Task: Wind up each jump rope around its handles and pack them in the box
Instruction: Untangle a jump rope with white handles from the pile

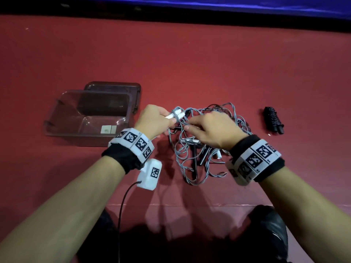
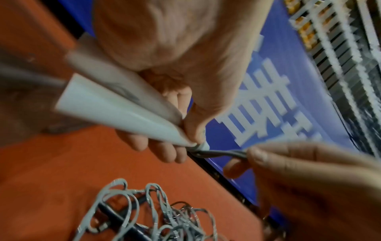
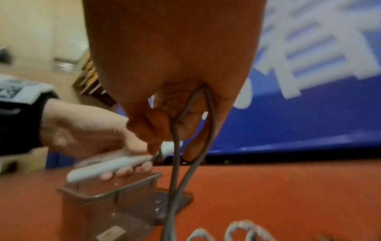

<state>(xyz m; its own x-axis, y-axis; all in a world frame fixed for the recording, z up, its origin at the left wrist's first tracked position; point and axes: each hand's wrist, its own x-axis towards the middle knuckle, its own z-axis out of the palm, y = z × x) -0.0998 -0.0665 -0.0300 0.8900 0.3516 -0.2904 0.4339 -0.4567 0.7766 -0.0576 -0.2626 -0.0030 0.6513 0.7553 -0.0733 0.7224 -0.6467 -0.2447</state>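
Left hand (image 1: 154, 118) grips a pair of white handles (image 1: 175, 114) side by side, fingers (image 2: 164, 151) curled under them, thumb on top. A few turns of grey rope (image 2: 222, 153) already sit around the handle tips. The handles are held above the red tabletop (image 1: 190, 63), between the box and the rope pile.

Right hand (image 1: 210, 130) is just beside the left, pinching the grey rope between thumb and fingers (image 2: 268, 156). In the right wrist view a loop of that rope (image 3: 208, 127) runs through the curled fingers and hangs down toward the tabletop. The short stretch between the two hands looks taut.

Loose pile of grey rope (image 1: 205, 133) lies on the tabletop under and past the right hand, tangled. Mixed into it: dark handles (image 1: 195, 158) and another white handle end (image 1: 218, 154). Can't tell how many ropes are in the tangle.

Clear brownish box (image 1: 89, 118) stands open on the tabletop left of the left hand, with a small pale label (image 1: 108, 129) on its floor. Its lid (image 1: 114, 88) lies just behind it, touching or overlapping the far edge. No rope inside the box.

One black rope bundle (image 1: 273, 119), already wound around its handles, lies on the tabletop well to the right of the pile.

Marker bands on both wrists; a white sensor block (image 1: 150, 172) with a cable hangs off the left wrist.
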